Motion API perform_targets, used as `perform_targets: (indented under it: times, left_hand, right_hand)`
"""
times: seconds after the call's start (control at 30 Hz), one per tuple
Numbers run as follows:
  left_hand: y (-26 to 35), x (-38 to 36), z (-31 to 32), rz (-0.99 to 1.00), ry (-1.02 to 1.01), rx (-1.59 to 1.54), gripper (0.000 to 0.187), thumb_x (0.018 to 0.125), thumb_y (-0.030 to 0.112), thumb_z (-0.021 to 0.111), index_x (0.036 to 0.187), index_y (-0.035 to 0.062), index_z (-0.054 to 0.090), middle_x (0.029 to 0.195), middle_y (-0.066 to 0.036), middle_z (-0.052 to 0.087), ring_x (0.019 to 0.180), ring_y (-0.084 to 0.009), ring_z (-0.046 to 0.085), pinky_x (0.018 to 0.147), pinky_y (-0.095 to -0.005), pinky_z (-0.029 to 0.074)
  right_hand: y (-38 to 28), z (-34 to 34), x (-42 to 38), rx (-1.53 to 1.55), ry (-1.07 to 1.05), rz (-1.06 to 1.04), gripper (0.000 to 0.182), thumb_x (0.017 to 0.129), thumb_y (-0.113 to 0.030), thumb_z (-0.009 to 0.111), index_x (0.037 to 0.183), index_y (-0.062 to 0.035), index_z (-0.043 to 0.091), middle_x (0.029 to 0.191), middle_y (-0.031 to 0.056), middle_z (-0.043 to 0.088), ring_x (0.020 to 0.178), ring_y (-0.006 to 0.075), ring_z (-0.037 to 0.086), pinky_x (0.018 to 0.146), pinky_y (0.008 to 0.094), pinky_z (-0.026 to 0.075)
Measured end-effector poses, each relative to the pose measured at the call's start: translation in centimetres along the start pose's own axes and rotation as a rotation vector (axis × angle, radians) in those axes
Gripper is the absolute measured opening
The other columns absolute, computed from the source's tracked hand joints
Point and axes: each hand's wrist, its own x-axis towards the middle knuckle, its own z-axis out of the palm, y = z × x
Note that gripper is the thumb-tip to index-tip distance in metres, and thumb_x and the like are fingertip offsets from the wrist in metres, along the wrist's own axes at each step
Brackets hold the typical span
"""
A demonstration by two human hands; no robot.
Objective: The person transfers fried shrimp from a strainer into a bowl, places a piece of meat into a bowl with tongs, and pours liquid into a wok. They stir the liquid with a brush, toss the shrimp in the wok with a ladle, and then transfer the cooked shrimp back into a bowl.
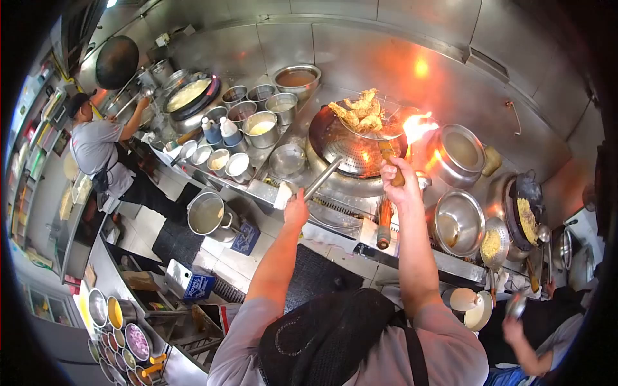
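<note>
My left hand (296,211) is closed around the long metal handle of a perforated skimmer (344,153), whose bowl is over the dark wok (322,132). A white cloth (283,195) lies beside that hand. In my right hand (399,183), fingers wrapped round its wooden handle, is a wire strainer (390,134). Several golden fried pieces (360,112) sit on the strainer, held above the wok. Flames (418,127) rise at the wok's right side, near the strainer. The wok's inside is partly hidden by both tools.
Metal pots (461,151) and a steel bowl (458,225) stand right of the wok. Seasoning containers (261,127) line the left counter. A stockpot (207,212) is behind my left side. One co-worker (106,141) works at far left; another's hand (514,331) shows at lower right.
</note>
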Motion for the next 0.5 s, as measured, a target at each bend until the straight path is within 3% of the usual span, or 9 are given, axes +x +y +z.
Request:
perform_targets:
  times: [0.07, 0.1, 0.17, 0.2, 0.33, 0.5]
  left_hand:
    - [1.1, -1.9, -0.2, -0.128, 0.164, -0.081, 0.081, 0.081, 0.018, 0.071, 0.148, 0.0091, 0.026, 0.129, -0.028, 0.051, 0.119, -0.0427, 0.049, 0.101, -0.0481, 0.041]
    - [-1.4, -6.9, 1.0, -0.153, 0.114, -0.087, 0.081, 0.081, 0.018, 0.071, 0.148, 0.0091, 0.026, 0.129, -0.028, 0.051, 0.119, -0.0427, 0.049, 0.101, -0.0481, 0.041]
    - [-5.1, -10.0, 1.4, 0.006, 0.38, -0.198, 0.081, 0.08, 0.016, 0.07, 0.147, 0.0041, 0.026, 0.127, -0.028, 0.052, 0.118, -0.0445, 0.049, 0.1, -0.0484, 0.041]
    - [-6.6, -12.6, 1.4, -0.004, 0.412, -0.21, 0.081, 0.08, 0.015, 0.07, 0.147, 0.0028, 0.026, 0.128, -0.028, 0.052, 0.118, -0.0451, 0.049, 0.101, -0.0487, 0.04]
    - [-12.1, -25.8, 3.2, -0.117, 0.46, -0.336, 0.076, 0.08, 0.014, 0.071, 0.143, -0.0019, 0.031, 0.129, -0.03, 0.051, 0.12, -0.0444, 0.049, 0.102, -0.047, 0.039]
    - [-16.8, -41.7, 3.8, -0.452, 0.525, -0.397, 0.071, 0.078, 0.005, 0.072, 0.138, -0.0051, 0.037, 0.122, -0.029, 0.057, 0.113, -0.0398, 0.058, 0.097, -0.0432, 0.046]
  right_hand:
    - [-0.7, 0.6, 0.2, 0.057, 0.038, 0.008, 0.026, 0.089, -0.007, 0.058, 0.107, 0.0049, 0.043, 0.091, 0.0134, 0.052, 0.06, 0.0124, 0.052, 0.049, 0.0223, 0.045]
    - [1.2, 0.0, -1.9, 0.06, 0.092, 0.023, 0.026, 0.089, -0.007, 0.058, 0.107, 0.0049, 0.043, 0.091, 0.0134, 0.052, 0.06, 0.0124, 0.052, 0.049, 0.0223, 0.045]
    - [1.3, 0.4, -1.2, 0.116, 0.034, 0.059, 0.026, 0.089, -0.006, 0.059, 0.106, 0.0059, 0.043, 0.087, 0.0116, 0.051, 0.061, 0.0121, 0.052, 0.049, 0.022, 0.045]
    - [2.3, 2.1, -2.0, 0.079, 0.084, -0.027, 0.026, 0.087, -0.003, 0.061, 0.101, 0.0124, 0.046, 0.068, 0.0029, 0.047, 0.059, 0.0105, 0.049, 0.048, 0.0189, 0.042]
    - [3.1, -0.8, 0.5, 0.125, 0.022, 0.025, 0.022, 0.089, -0.004, 0.059, 0.099, 0.0121, 0.047, 0.068, 0.0032, 0.047, 0.058, 0.0102, 0.049, 0.048, 0.0199, 0.042]
    - [5.0, -3.8, 1.6, -0.005, -0.078, 0.004, 0.024, 0.09, -0.006, 0.06, 0.1, 0.0115, 0.048, 0.076, 0.0076, 0.051, 0.059, 0.0103, 0.049, 0.049, 0.0202, 0.042]
